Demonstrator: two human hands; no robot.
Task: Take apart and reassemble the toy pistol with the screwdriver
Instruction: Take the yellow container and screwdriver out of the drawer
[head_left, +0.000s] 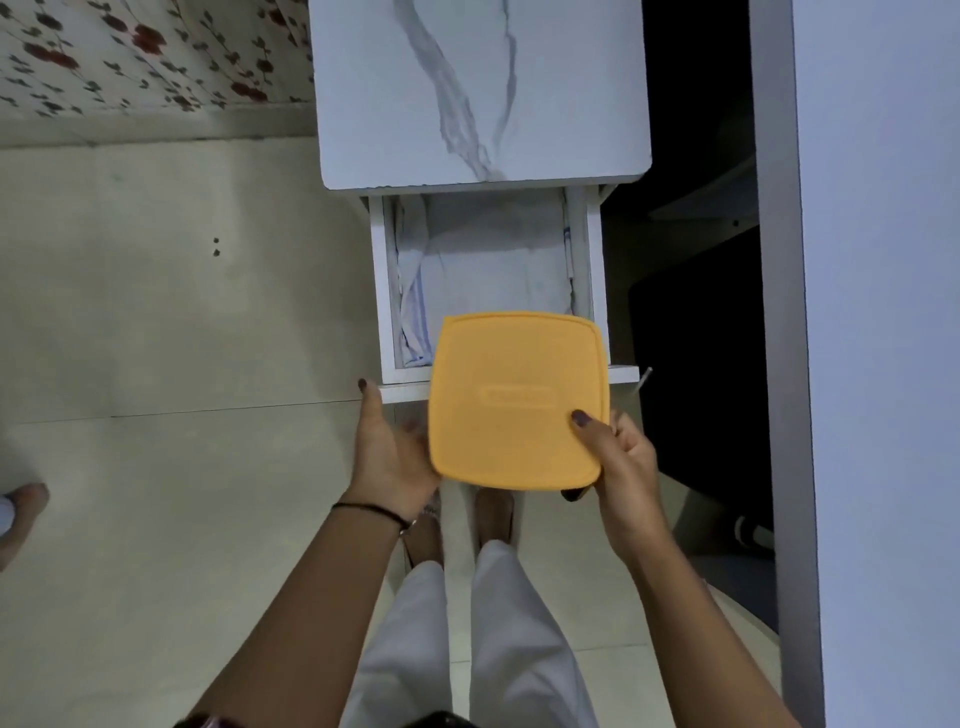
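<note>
Yellow lid on a box (517, 400), held by two hands over an open drawer (387, 291).
The box is up in the air, over the near edge of the white drawer, which is pulled out from under the marble table top (467, 88). The left hand (392, 452) holds the left edge of the box, thumb sticking up and fingers under it. The right hand (621, 467) pinches the near right corner, thumb on the lid and fingers below. White cloth (493, 260) lies in the drawer. Where the toy pistol is cannot be told.
</note>
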